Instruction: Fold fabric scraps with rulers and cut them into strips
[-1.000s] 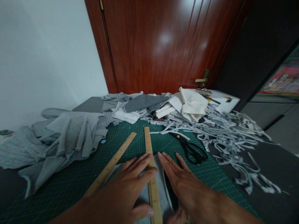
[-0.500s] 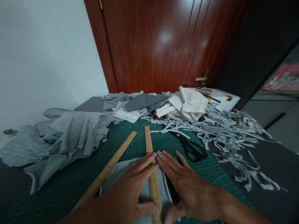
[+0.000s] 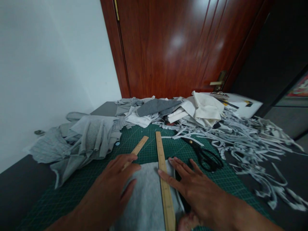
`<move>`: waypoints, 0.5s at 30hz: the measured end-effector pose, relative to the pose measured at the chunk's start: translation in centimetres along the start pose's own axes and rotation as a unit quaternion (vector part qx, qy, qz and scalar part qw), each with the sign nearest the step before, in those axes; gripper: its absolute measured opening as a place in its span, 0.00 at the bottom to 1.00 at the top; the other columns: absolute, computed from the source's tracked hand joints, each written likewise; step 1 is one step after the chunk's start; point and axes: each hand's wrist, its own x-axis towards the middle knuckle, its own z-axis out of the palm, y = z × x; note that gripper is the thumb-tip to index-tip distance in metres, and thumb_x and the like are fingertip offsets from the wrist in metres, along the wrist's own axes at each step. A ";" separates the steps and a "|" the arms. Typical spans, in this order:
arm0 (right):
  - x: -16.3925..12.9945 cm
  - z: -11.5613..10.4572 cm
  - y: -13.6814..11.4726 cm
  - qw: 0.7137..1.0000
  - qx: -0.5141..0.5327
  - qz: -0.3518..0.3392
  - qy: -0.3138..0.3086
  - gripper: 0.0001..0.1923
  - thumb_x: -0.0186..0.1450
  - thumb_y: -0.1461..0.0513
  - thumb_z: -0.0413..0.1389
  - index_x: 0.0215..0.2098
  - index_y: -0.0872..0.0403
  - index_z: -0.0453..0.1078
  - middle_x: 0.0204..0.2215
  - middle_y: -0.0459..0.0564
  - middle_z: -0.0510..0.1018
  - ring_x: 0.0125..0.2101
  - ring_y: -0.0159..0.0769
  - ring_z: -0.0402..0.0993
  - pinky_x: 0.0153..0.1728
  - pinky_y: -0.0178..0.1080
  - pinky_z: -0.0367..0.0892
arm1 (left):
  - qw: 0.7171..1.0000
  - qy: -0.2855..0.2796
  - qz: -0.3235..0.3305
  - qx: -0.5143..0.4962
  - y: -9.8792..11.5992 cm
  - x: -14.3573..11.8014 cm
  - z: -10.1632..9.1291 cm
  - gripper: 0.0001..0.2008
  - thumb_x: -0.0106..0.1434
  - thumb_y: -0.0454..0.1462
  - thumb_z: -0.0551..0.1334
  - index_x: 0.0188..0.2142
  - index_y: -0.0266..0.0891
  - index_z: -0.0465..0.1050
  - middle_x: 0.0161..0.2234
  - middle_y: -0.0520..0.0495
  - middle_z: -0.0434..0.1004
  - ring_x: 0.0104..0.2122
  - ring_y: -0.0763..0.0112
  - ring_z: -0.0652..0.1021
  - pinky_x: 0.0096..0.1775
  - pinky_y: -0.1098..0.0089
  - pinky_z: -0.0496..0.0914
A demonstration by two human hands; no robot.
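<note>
- A person's left hand (image 3: pixel 113 183) lies flat, fingers spread, on a piece of grey cloth (image 3: pixel 146 195) spread over a green cutting mat (image 3: pixel 72 192) on the worktop; it grips nothing, and its fingertips reach the near end of a slanted wooden ruler (image 3: pixel 138 149).
- The right hand (image 3: pixel 192 189) is also open and flat, gripping nothing, its fingers touching the right edge of a second wooden ruler (image 3: pixel 163 173) that lies lengthwise across the cloth.
- The cloth looks soft, light and limp, likely to shift or wrinkle unless pressed with flat palms; it is probably best lifted by an edge or corner.
- The rulers appear stiff, thin and light, easy to slide, best held down along their length.
- Black scissors (image 3: pixel 204 155) rest on the mat just right of the right hand.
- Heaps of grey fabric (image 3: pixel 84 141) lie to the left, white folded pieces (image 3: pixel 204 110) at the back, cut strips (image 3: pixel 252 141) to the right, before a red-brown door (image 3: pixel 173 48).
</note>
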 end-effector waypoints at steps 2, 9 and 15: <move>0.4 -0.1 -0.2 1.000 -0.018 0.000 -0.001 0.62 0.55 0.46 0.75 0.78 0.52 0.49 0.73 0.81 0.49 0.71 0.83 0.41 0.62 0.85 0.44 | 0.998 0.018 0.016 0.050 -1.1 -1.1 -0.7 0.15 0.70 0.36 0.57 0.51 0.49 0.79 0.59 0.45 0.75 0.57 0.51 0.78 0.56 0.47 0.76; 2.1 1.2 -0.4 0.973 -0.134 -0.120 0.143 0.52 0.52 0.42 0.75 0.63 0.66 0.73 0.64 0.82 0.70 0.64 0.86 0.62 0.62 0.87 0.45 | 0.990 -0.022 0.083 0.109 -2.0 -4.9 -0.9 0.20 0.68 0.36 0.61 0.57 0.57 0.76 0.65 0.51 0.74 0.61 0.50 0.76 0.55 0.49 0.77; 2.8 -2.5 -3.8 0.969 -0.148 -0.196 0.033 0.45 0.46 0.53 0.80 0.56 0.64 0.75 0.50 0.67 0.78 0.51 0.68 0.73 0.57 0.69 0.69 | 0.995 -0.028 0.052 0.084 -2.4 -5.2 -0.5 0.23 0.68 0.38 0.64 0.61 0.56 0.74 0.64 0.50 0.75 0.62 0.50 0.76 0.57 0.47 0.76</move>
